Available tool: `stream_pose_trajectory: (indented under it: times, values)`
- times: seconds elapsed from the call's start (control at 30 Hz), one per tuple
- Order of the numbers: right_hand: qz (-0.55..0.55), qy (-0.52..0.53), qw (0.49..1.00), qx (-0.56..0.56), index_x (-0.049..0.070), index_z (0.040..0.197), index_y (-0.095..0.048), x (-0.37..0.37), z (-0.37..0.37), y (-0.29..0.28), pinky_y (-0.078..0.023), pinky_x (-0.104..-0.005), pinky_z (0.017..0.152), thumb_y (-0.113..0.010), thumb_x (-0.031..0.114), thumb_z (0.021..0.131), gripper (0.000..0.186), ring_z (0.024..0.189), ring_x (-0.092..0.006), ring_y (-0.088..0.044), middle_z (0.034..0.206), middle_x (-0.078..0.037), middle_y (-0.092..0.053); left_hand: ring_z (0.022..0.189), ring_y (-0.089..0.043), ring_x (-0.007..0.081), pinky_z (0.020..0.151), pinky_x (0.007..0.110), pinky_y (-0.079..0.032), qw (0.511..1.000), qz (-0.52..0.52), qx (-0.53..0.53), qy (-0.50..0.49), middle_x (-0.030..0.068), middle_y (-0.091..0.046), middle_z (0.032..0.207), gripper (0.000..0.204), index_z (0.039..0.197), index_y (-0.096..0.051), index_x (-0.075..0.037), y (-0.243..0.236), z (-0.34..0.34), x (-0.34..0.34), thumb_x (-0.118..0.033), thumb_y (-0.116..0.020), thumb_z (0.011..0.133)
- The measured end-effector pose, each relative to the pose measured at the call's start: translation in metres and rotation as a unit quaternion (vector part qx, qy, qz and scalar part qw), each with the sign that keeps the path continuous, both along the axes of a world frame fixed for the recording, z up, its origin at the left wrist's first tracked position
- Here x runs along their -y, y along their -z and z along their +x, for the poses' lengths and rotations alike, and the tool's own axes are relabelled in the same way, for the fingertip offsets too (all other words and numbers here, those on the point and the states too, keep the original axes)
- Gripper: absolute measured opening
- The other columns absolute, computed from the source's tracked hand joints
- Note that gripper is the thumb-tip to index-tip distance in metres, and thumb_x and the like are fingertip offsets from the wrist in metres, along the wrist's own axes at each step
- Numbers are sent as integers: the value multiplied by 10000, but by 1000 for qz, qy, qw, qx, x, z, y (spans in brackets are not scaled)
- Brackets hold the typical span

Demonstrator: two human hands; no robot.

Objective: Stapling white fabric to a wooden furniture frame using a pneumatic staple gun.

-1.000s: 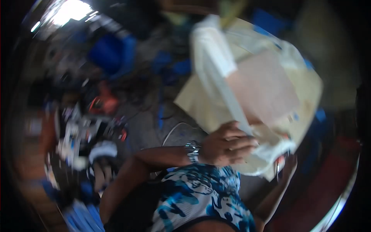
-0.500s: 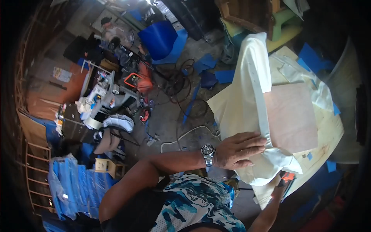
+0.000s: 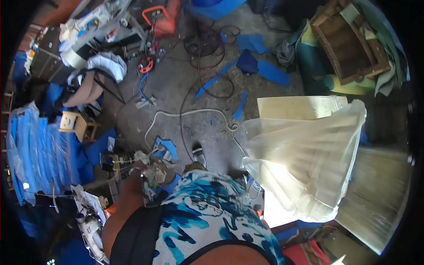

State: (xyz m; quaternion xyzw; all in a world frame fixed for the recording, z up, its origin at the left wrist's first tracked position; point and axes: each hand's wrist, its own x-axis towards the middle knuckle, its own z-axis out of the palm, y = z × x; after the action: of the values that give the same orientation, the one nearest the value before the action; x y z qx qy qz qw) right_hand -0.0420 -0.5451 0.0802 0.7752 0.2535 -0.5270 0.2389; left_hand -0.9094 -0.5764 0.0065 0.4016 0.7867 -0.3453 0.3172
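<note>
My left arm reaches down to the left, and my left hand (image 3: 139, 164) is over a cluttered pile of scraps and small items (image 3: 155, 175). Its fingers are too blurred and small against the clutter to make out, as is anything they may touch. My right hand is out of view. To the right, a cream fabric cover (image 3: 304, 154) lies spread and wrinkled over a pale board (image 3: 296, 107), whose far edge shows beyond it. By the near left corner of the board, a small part of an orange tool (image 3: 259, 213) shows beside my shirt.
A white hose (image 3: 190, 113) and a dark hose (image 3: 199, 79) curl across the floor among blue scraps (image 3: 251, 43). Plastic-wrapped blue pieces (image 3: 42, 150) and a small wooden stool (image 3: 75, 123) stand left. A wooden frame (image 3: 351, 44) is far right; a sewing machine (image 3: 90, 234) is near left.
My left hand has left the cream cover and swung to the left clutter. My right hand has gone out of view. The view has turned, and the cover now lies flatter over the board.
</note>
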Motion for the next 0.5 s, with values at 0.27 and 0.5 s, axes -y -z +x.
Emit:
stream_pose_trajectory:
  times: [0.27, 0.5]
  values:
    - [3, 118, 983, -143, 25, 1129, -671, -175, -194, 25, -567, -416, 665, -681, 439, 903, 472, 733, -250, -713, 918, -113, -748, 851, -689, 325, 772, 486, -541, 935, 239, 197, -174, 130, -719, 885, 327, 761, -719, -91, 105, -29, -33, -374, -613, 885]
    - [40, 230, 918, -321, 37, 1116, -674, -355, -289, 97, -562, -405, 629, -668, 457, 936, 457, 670, -221, -697, 902, -96, -746, 950, -682, 392, 833, 476, -543, 839, 409, 353, -59, 196, -714, 999, 340, 1046, -699, -44, -42, 78, -377, -356, -615, 940]
